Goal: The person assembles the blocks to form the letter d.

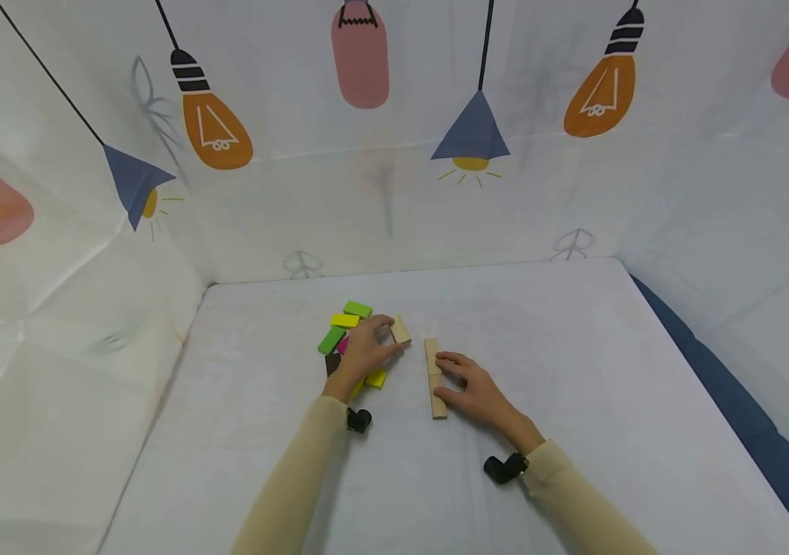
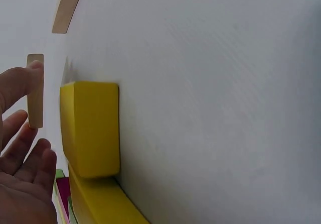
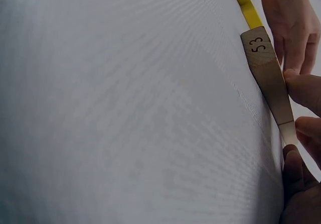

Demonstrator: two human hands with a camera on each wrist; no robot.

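Note:
My left hand pinches a plain wooden block between thumb and fingertip. In the left wrist view the thumb lies at one end of that block and a fingertip at the other. To its right, two wooden blocks lie end to end in a straight row. My right hand rests beside this row, thumb and fingertips against its right side. The right wrist view shows the number 53 on the near end of the row's closer block.
Under and left of my left hand lies a loose group of coloured blocks: a green block, a yellow block, a dark block and several others. The white table meets a patterned sheet at the back.

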